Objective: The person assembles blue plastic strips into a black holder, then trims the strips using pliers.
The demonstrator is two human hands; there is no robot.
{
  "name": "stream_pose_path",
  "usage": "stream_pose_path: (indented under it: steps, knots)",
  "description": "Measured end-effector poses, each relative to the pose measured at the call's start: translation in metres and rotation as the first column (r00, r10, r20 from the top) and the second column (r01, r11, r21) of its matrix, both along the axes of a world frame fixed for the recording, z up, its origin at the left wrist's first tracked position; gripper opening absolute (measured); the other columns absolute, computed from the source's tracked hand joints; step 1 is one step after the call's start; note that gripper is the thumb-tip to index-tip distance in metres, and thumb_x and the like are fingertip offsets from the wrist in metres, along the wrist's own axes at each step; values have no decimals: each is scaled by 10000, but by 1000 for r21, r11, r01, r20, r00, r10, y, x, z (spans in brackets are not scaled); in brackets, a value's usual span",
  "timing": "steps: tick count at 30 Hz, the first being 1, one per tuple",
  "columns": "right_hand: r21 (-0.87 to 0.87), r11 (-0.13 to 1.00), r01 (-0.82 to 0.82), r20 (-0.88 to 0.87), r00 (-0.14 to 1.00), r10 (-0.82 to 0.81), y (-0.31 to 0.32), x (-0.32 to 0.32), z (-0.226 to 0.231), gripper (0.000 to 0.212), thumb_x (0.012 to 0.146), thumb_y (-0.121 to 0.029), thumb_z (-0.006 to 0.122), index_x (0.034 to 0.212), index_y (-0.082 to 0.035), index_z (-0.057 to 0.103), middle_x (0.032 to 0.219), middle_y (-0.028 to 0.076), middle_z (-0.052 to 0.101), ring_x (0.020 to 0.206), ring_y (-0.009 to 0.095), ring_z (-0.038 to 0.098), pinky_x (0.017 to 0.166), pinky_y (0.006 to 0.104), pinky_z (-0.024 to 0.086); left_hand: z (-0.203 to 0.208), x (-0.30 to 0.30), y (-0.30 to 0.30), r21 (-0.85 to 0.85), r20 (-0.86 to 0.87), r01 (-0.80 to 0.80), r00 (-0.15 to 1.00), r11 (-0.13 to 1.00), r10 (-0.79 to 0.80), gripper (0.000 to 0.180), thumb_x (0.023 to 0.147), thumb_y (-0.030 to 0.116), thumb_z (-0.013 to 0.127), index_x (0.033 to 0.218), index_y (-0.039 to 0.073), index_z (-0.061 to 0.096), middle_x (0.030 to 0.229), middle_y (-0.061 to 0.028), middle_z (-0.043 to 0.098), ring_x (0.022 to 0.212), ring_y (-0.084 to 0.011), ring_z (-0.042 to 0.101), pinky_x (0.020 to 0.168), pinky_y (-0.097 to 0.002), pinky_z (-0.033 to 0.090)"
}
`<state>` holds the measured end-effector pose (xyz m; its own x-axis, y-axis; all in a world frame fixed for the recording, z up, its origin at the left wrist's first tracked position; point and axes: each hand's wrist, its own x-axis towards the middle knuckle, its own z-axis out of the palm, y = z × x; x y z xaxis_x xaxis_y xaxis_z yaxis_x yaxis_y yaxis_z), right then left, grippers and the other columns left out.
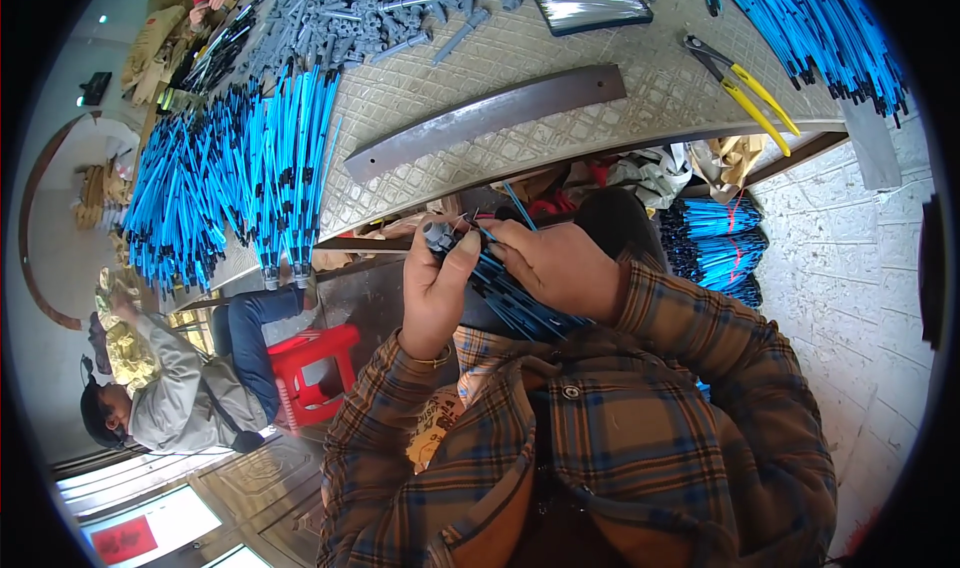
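Observation:
My left hand is closed on a grey plastic fitting, held upright between thumb and fingers in front of my body. Close beside it, my right hand pinches a thin blue rod near the fitting; its lower end is hidden by the fingers. Whether the rod touches the fitting I cannot tell. Under both hands, a bunch of blue rods with black parts lies across my lap.
On the patterned table lie a curved metal bar, yellow-handled pliers, a tray of silver wires, a heap of grey fittings and blue rod bundles. A person sits at the left by a red stool.

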<state>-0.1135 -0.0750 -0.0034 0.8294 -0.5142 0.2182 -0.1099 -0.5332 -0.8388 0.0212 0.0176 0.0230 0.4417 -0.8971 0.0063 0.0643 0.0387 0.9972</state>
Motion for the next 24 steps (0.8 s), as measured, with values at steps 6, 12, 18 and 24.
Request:
stream_pose_path:
  steps: [6, 12, 18, 24]
  knots:
    - [-19, 1000, -2, 19, 1000, 2, 3, -1, 0, 304, 871, -172, 484, 1156, -64, 473, 694, 164, 589, 619, 347, 582, 522, 422, 453, 3, -4, 1, -2, -5, -10, 1000, 1000, 10, 128, 882, 107, 538, 965, 18, 500, 842, 10, 525, 767, -43, 452, 698, -191, 383]
    - [-62, 998, -10, 24, 1000, 12, 3, -2, 2, 330, 863, -157, 503, 1172, -45, 473, 640, 150, 564, 608, 333, 574, 527, 415, 443, -2, -2, 3, -3, 11, -20, 1000, 1000, 20, 118, 882, 95, 531, 967, 19, 499, 862, 1, 537, 785, -52, 468, 714, -203, 391]
    - [-56, 998, -35, 18, 999, 36, 2, -4, 3, 327, 864, -165, 506, 1166, -45, 470, 636, 153, 560, 607, 334, 573, 521, 416, 440, -1, -4, 3, -15, 16, -4, 1000, 1000, 5, 134, 883, 87, 522, 984, 10, 481, 925, -50, 579, 846, -89, 519, 770, -226, 413]
    - [-92, 992, -91, 5, 996, 92, 0, -5, -3, 191, 868, -173, 506, 1020, -57, 500, 632, 154, 552, 601, 343, 567, 511, 422, 434, -2, -4, 3, 19, -53, 11, 999, 1000, -10, 159, 885, 90, 513, 1004, -2, 464, 977, -117, 607, 902, -141, 562, 830, -265, 429]
